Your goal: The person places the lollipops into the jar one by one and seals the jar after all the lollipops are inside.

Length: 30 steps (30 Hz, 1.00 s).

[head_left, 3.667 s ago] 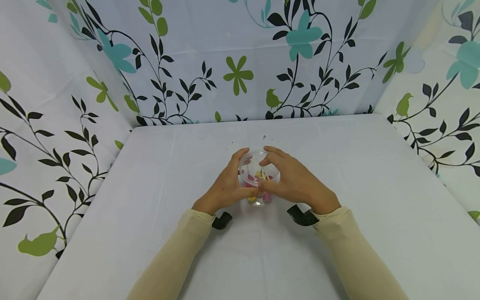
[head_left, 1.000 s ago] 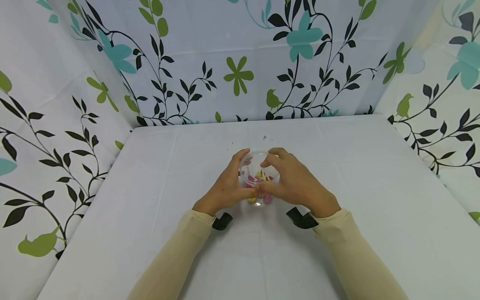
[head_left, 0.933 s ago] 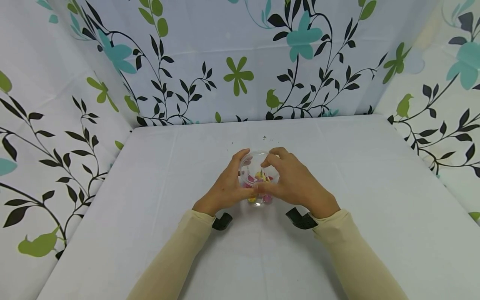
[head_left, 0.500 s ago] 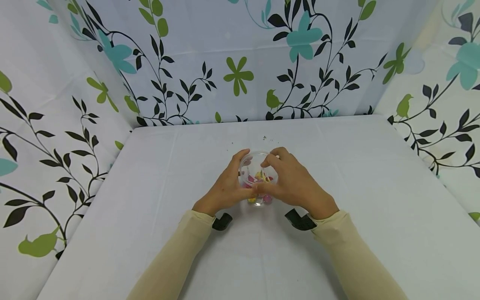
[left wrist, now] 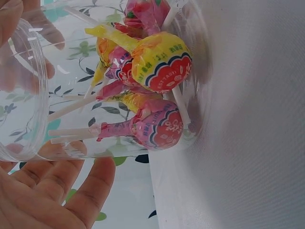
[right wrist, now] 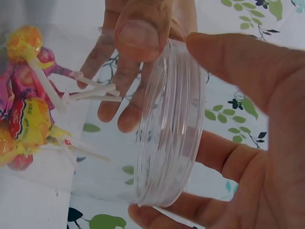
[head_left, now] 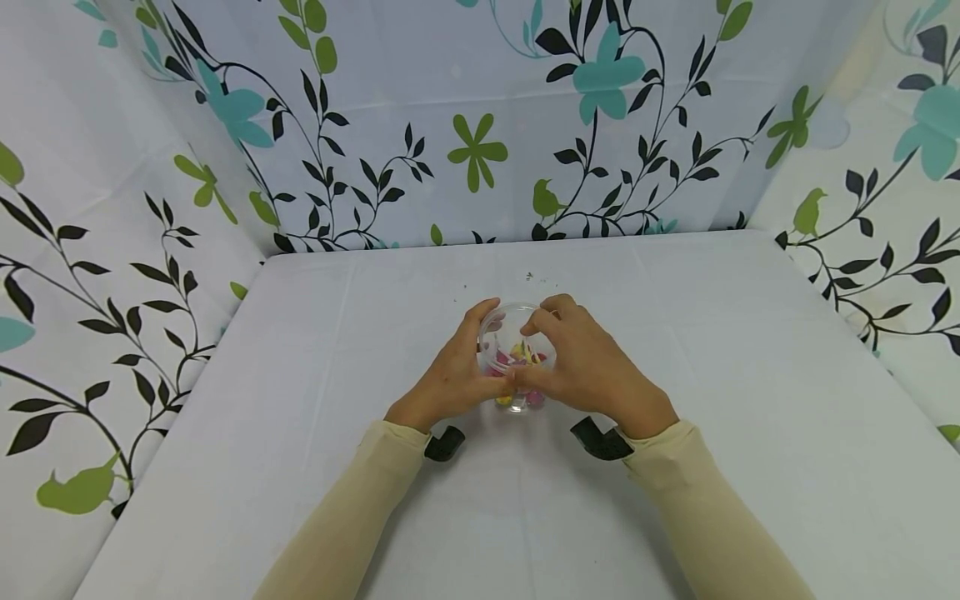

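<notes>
A clear plastic jar (left wrist: 105,148) stands upright on the white table, holding several lollipops (left wrist: 162,62) in yellow and pink wrappers with white sticks. My left hand (head_left: 450,371) grips the jar's side near the top, its thumb at the front and fingers round the far side. On the clear screw lid (right wrist: 178,129) my right hand (head_left: 588,362) has its thumb and curled fingers at the rim. Both thumbs lie close together at the front in the head view. Some of the left fingers show through the jar wall in the right wrist view.
White cloth covers the table (head_left: 375,500). A curtain (head_left: 412,100) patterned with leaves and birds surrounds the back and sides. Dark wrist-worn devices (head_left: 445,443) hang under both wrists. A few small dark specks (head_left: 529,275) mark the cloth beyond the jar.
Compared with the earliest frame, my right index finger and thumb have shifted slightly around the lid. The left hand and the jar stay in place; over the last half second hardly anything differs.
</notes>
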### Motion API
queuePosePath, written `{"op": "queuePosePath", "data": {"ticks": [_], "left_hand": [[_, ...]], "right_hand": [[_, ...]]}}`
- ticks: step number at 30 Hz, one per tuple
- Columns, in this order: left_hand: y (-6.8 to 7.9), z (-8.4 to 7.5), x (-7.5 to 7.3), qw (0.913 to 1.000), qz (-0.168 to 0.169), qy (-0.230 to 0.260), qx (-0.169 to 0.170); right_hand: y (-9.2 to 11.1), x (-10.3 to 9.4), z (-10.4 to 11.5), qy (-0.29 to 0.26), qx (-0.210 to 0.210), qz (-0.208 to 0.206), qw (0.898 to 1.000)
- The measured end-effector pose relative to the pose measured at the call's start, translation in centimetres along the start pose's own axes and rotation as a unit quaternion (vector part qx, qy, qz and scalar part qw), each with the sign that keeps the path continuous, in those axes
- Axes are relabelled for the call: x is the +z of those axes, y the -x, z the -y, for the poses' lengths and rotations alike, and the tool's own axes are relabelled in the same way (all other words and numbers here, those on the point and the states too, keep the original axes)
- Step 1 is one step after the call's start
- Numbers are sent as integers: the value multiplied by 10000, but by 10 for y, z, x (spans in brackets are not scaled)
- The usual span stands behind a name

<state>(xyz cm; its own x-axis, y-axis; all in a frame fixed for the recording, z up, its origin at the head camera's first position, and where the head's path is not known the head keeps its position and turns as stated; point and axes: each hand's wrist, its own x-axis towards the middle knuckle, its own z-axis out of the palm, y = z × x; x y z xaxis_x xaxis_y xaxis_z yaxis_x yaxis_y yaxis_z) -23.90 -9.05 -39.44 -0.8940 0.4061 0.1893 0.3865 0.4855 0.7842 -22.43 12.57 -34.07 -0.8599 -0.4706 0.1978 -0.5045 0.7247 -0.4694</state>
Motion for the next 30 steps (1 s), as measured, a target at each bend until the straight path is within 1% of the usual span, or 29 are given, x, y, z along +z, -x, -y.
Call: {"op": "queuePosePath", "data": {"ticks": [5, 12, 17, 19, 23, 27, 30], "left_hand": [[0, 0, 0, 10000, 4, 9, 52], [0, -1, -1, 10000, 12, 46, 29], [0, -1, 0, 10000, 6, 62, 45], [0, -1, 0, 10000, 11, 68, 63], [0, -1, 0, 9999, 11, 129, 63], [0, -1, 0, 9999, -6, 127, 52], [0, 0, 1, 9999, -20, 107, 45]], "right_hand": [[1, -1, -2, -207, -60, 118, 9997], [0, 1, -1, -9, -134, -129, 9998], [1, 0, -1, -170, -51, 87, 9998], [1, 0, 0, -171, -27, 98, 9998], [0, 2, 2, 141, 11, -137, 9998], [-1, 6, 6, 549, 137, -397, 9976], [-1, 9, 8, 710, 208, -474, 9961]]}}
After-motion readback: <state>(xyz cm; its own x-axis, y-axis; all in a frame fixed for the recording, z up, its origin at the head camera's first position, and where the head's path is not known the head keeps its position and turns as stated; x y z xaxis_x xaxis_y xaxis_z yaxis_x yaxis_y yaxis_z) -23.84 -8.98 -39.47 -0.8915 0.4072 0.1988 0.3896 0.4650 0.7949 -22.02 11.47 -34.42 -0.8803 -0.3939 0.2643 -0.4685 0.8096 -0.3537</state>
